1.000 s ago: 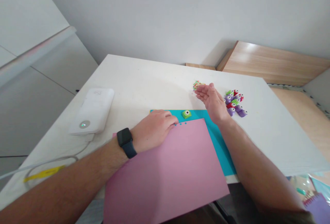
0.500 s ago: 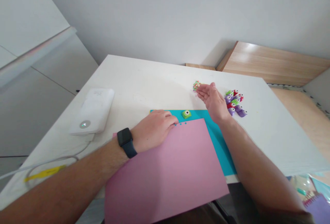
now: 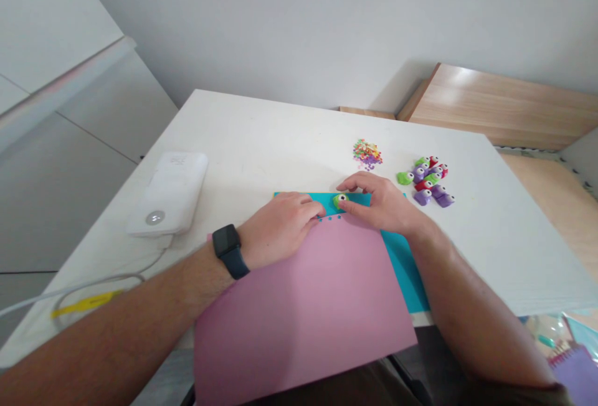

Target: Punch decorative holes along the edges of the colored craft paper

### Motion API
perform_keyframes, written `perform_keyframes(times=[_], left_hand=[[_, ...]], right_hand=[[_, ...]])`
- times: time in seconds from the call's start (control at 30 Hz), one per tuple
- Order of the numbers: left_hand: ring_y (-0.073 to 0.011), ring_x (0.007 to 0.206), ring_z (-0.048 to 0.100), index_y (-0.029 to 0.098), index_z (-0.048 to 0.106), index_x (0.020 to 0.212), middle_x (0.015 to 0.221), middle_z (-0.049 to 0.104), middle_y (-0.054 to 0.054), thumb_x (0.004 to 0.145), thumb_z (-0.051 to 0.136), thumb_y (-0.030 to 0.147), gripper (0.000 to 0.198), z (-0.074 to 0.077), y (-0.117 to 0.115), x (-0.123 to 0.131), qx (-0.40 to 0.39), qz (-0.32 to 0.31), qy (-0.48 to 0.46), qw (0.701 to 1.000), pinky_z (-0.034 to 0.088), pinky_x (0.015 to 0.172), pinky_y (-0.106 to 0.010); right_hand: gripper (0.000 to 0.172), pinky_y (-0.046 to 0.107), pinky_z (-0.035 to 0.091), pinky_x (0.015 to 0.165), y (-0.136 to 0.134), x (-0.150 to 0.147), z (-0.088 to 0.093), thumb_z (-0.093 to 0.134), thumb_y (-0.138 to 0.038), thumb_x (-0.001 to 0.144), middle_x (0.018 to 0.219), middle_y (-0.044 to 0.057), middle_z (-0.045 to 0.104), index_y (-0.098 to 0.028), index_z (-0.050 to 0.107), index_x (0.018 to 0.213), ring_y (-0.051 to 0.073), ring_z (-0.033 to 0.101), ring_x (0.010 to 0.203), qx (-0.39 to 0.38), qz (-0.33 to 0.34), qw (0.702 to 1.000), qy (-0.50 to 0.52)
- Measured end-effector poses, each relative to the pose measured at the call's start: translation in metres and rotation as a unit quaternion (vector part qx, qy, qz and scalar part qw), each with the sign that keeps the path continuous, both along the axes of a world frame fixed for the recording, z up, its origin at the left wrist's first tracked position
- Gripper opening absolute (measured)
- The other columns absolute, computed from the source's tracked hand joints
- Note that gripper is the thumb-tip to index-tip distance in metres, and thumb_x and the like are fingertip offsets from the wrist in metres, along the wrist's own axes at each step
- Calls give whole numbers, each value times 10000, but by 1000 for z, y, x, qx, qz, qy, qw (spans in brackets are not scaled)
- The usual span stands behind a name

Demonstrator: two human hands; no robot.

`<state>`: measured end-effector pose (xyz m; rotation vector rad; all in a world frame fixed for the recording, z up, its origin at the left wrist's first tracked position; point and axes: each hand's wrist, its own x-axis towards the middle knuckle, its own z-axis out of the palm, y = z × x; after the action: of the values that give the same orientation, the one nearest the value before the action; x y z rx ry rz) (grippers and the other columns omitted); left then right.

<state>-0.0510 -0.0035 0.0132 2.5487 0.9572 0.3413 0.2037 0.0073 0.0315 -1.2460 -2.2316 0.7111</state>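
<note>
A pink sheet of paper (image 3: 308,306) lies on a teal sheet (image 3: 402,263) at the front of the white table (image 3: 261,138). My left hand (image 3: 280,225), with a dark watch on its wrist, rests curled on the top edge of both sheets. A small green paper punch (image 3: 340,200) sits on the teal sheet. My right hand (image 3: 378,203) pinches that punch between thumb and fingers. Small punched holes show in the pink sheet just below the punch.
A pile of colourful punched bits (image 3: 367,152) lies behind my right hand. Several small purple, red and green punches (image 3: 427,180) are clustered to the right. A white device (image 3: 170,193) with a cable lies at the left. A wooden board (image 3: 504,107) leans behind the table.
My right hand was raised palm-up near the pile of bits; it has come down and left onto the green punch. A green punch now lies at the left of the cluster. My left hand stayed put.
</note>
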Motion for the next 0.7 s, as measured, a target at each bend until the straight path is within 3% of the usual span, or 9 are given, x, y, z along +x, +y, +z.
perform_keyframes(times=[0.17,0.7], left_hand=[[-241,1052,669,214,685,1139,1083,717,-66,1029,514,207,203,-2,1,-2,14,11,-2,1000,505,974,-412],[-213,970,669,205,677,1140,1032,687,-64,1037,491,207,212,3,1,-3,-2,40,-15,999,513,864,-355]], right_hand=[[119,347,520,847,1,0,2,701,-261,918,962,43,751,-220,772,1003,180,660,885,-7,17,1000,2],[177,356,541,866,-1,4,7,692,-297,929,1075,40,776,-255,771,1082,198,693,941,-22,-12,999,35]])
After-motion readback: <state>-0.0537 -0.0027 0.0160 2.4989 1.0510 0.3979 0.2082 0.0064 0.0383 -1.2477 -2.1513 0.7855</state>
